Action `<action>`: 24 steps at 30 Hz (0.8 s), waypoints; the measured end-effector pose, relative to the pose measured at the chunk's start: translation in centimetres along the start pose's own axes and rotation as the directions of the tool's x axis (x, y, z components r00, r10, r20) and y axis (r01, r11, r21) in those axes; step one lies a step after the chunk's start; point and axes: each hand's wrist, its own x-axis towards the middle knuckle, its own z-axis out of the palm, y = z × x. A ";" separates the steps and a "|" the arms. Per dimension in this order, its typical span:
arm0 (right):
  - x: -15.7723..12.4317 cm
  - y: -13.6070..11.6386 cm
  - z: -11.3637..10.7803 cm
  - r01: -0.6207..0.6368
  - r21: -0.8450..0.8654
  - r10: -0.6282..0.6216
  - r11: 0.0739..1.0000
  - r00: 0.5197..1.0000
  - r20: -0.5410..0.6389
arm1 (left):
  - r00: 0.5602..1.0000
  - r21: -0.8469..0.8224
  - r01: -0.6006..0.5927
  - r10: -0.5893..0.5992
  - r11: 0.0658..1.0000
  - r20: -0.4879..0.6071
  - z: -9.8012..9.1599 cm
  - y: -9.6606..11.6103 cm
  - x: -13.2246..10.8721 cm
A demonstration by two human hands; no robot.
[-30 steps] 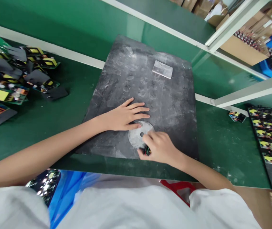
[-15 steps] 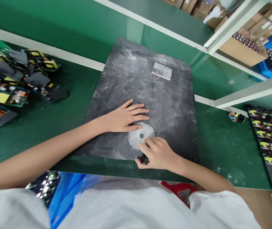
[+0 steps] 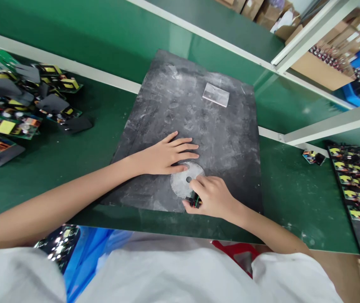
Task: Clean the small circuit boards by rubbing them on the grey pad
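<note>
Right hand (image 3: 213, 193) is pinching circuit board (image 3: 196, 200); splayed left hand (image 3: 165, 157) is resting only its thumb over disc (image 3: 180, 183), maybe risking slip.

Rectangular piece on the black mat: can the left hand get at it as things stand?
Probably yes: the left hand lies open, spread flat, and nothing visible stands on the black mat between it and the rectangular piece.

Layout of the workbench (image 3: 107, 103) about a central mat (image 3: 230, 139).
On the mat, a disc (image 3: 179, 181) is placed at front, a slab (image 3: 215, 94) behind; circuit boards (image 3: 17, 125) are heaped at left and set in rows at far right.
</note>
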 end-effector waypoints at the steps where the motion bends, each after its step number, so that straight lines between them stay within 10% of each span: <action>1: 0.0 0.0 0.0 -0.007 0.007 0.007 1.000 1.000 0.007 | 1.000 -0.001 0.001 -0.001 1.000 0.003 0.0 0.0 0.0; 24: -0.4 -0.7 0.8 0.032 0.069 -0.031 0.997 0.999 -0.015 | 1.000 0.005 -0.012 0.012 1.000 -0.027 0.1 0.1 0.0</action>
